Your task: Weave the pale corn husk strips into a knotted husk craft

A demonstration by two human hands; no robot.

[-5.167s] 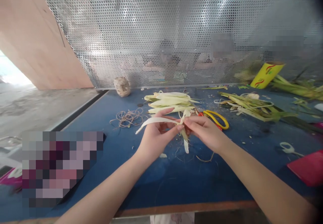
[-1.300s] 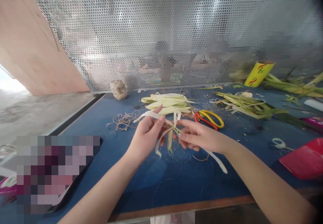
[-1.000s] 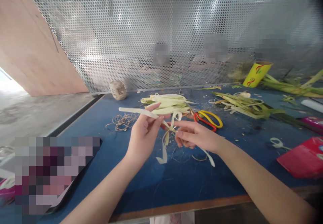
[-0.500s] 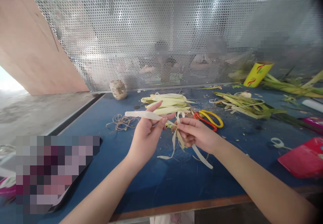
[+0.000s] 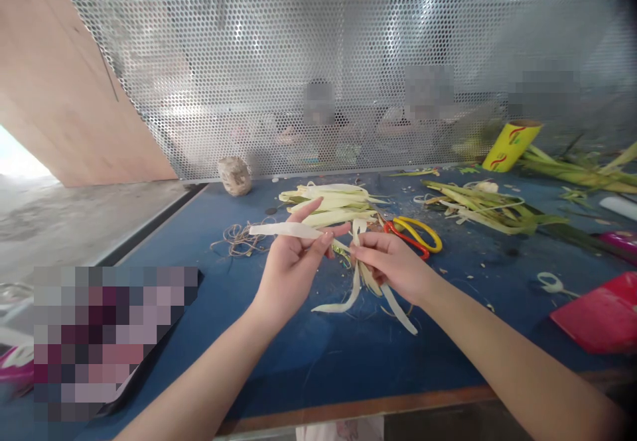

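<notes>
Above the blue table, my left hand pinches one pale leaf strip that sticks out to the left. My right hand is closed on the gathered middle of a small bundle of pale strips, whose loose ends hang down toward the table. The two hands almost touch. Behind them lies a pile of pale leaf strips.
Yellow and red scissors lie just behind my right hand. Brown twine and a twine ball sit at the left, green leaves and a yellow tube at the right, a red tray at the right edge. A perforated metal screen stands behind.
Over the last second my hands turned the bundle: the hanging ends swung and shifted, and the strip in my left hand levelled out pointing left. My hands stayed in the same place.
</notes>
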